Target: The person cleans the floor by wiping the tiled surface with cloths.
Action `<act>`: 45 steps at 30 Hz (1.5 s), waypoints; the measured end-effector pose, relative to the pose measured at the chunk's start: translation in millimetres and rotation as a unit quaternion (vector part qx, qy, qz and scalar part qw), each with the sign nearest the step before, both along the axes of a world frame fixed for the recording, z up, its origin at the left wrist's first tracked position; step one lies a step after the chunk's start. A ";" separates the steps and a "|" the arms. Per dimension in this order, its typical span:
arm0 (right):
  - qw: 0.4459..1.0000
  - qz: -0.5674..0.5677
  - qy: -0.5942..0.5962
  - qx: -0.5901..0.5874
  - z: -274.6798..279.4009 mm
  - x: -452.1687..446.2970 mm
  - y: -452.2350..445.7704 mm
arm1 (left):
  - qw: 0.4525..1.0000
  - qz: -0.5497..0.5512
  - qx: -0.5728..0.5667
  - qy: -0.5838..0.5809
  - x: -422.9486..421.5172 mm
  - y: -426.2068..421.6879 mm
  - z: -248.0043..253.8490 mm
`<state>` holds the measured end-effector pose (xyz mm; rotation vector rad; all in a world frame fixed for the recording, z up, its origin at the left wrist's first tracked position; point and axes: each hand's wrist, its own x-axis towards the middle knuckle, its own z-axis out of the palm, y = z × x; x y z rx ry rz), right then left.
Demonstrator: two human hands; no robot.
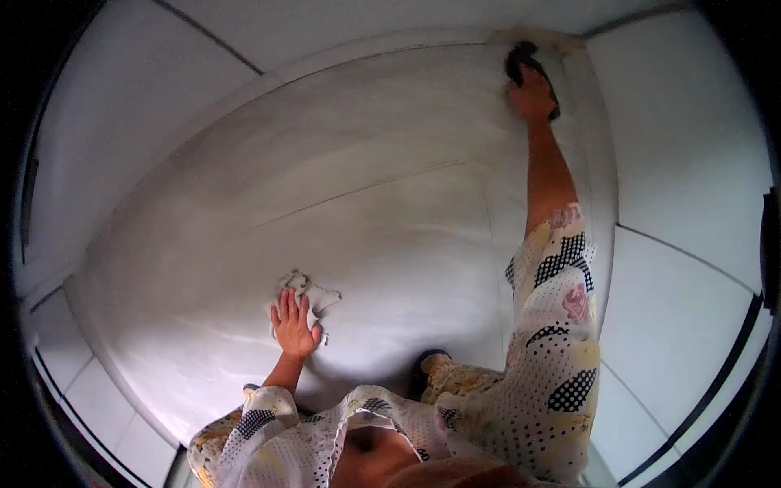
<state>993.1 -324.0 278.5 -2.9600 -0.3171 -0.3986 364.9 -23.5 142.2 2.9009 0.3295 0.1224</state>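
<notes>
My left hand (294, 327) lies flat with its fingers apart, pressing on a crumpled pale rag (324, 298) on the grey floor (366, 236). At the far right corner, my right hand (533, 96) is stretched out at arm's length. Its fingers are closed over a dark, cloth-like bundle (521, 58) that touches the floor near the wall. The exact kind of this dark bundle is hard to make out, and part of it is hidden under the hand.
Pale tiled walls stand at the far side, the left and the right (683, 163). A brownish patch (561, 42) marks the far right corner. Thin joint lines cross the floor. My dark-shod foot (425, 364) and patterned clothing are at the bottom.
</notes>
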 end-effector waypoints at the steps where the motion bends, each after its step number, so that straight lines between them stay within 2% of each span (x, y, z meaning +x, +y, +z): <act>1: 0.996 0.066 -0.055 -0.008 -7.1 7.5 16.6 | 1.000 -0.002 0.008 -0.009 0.9 0.0 3.5; 4: 0.984 0.122 -0.129 -0.019 2.7 -59.8 109.2 | 0.999 -0.015 0.014 -0.033 -0.4 0.8 0.5; 5: 0.992 0.103 -0.066 0.010 -41.7 -56.8 94.7 | 0.998 -0.039 0.028 0.036 20.1 -3.0 30.4; 8: 0.984 0.164 -0.068 0.020 -62.3 -95.0 144.6 | 0.996 -0.058 0.025 0.066 31.9 -5.1 45.3; 10: 0.973 0.218 0.018 0.068 -58.8 -132.8 181.8 | 0.992 -0.061 0.030 0.107 42.3 -10.4 58.8; 12: 0.951 0.266 0.033 0.152 -74.1 -182.3 210.0 | 0.986 -0.079 0.021 0.147 55.3 -12.4 69.8; 13: 0.937 0.288 0.118 0.156 -67.6 -208.4 223.0 | 0.982 -0.083 0.023 0.168 60.8 -13.9 77.4; 16: 0.858 0.441 0.211 0.157 -88.6 -291.3 237.1 | 0.976 -0.098 0.022 0.193 79.2 -19.2 90.8; 18: 0.796 0.472 0.317 0.206 -86.7 -319.6 222.6 | 0.967 -0.088 0.029 0.238 85.4 -24.5 90.8; 21: 0.681 0.402 0.526 0.313 -102.5 -314.0 181.9 | 0.959 -0.104 0.015 0.263 85.8 -25.0 74.1; 22: 0.642 0.354 0.579 0.357 -86.8 -298.2 150.4 | 0.957 -0.105 0.010 0.271 88.7 -25.1 76.0; 23: 0.621 0.333 0.574 0.417 -88.7 -287.7 116.8 | 0.955 -0.101 0.008 0.277 92.9 -26.9 80.0; 24: 0.625 0.265 0.591 0.436 -93.0 -276.3 79.3 | 0.958 -0.102 0.008 0.267 97.5 -29.5 85.9; 25: 0.678 0.216 0.591 0.381 -63.8 -252.1 34.2 | 0.958 -0.102 0.012 0.270 102.0 -31.4 86.9; 26: 0.667 0.149 0.599 0.418 -74.4 -249.9 -12.8 | 0.958 -0.103 0.011 0.267 98.2 -29.3 81.9; 27: 0.658 0.011 0.582 0.477 -55.7 -249.0 -55.5 | 0.957 -0.103 0.013 0.270 98.7 -30.2 83.4; 28: 0.671 -0.024 0.544 0.503 -78.9 -251.3 -118.9 | 0.952 -0.096 0.019 0.289 107.0 -34.2 89.5; 29: 0.676 -0.160 0.507 0.510 -48.0 -262.5 -153.0 | 0.948 -0.094 0.017 0.303 110.4 -36.9 89.9; 31: 0.673 -0.321 0.399 0.533 -79.2 -314.2 -265.5 | 0.948 -0.090 0.014 0.307 103.9 -42.1 89.6; 32: 0.733 -0.332 0.339 0.488 -78.4 -351.9 -309.0 | 0.951 -0.095 0.013 0.295 101.7 -41.3 90.0; 33: 0.784 -0.366 0.199 0.461 -55.2 -418.6 -315.8 | 0.969 -0.093 -0.028 0.226 55.6 -17.1 52.4; 35: 0.744 -0.455 0.172 0.458 -88.4 -490.1 -382.8 | 0.971 -0.089 -0.045 0.218 49.5 -15.7 52.3; 37: 0.726 -0.588 0.205 0.291 -90.0 -526.5 -365.5 | 0.971 -0.083 -0.054 0.219 47.6 -13.5 53.3; 38: 0.774 -0.566 0.230 0.166 -94.3 -522.4 -345.1 | 0.967 -0.085 -0.039 0.237 44.3 -14.3 44.8; 40: 0.826 -0.494 0.262 -0.077 -111.8 -503.3 -304.6 | 0.965 -0.087 -0.044 0.245 50.8 -18.5 47.2; 42: 0.899 -0.369 0.231 -0.053 -123.7 -459.1 -262.3 | 0.963 -0.093 -0.065 0.242 51.4 -16.2 41.9; 43: 0.913 -0.322 0.249 -0.025 -130.1 -430.4 -240.2 | 0.964 -0.092 -0.068 0.240 49.0 -13.9 35.6; 44: 0.939 -0.227 0.254 -0.048 -152.0 -401.6 -227.1 | 0.965 -0.089 -0.071 0.237 41.7 -10.9 28.5; 45: 0.923 -0.200 0.326 -0.037 -145.2 -361.3 -184.9 | 0.966 -0.084 -0.073 0.234 35.9 -9.1 22.1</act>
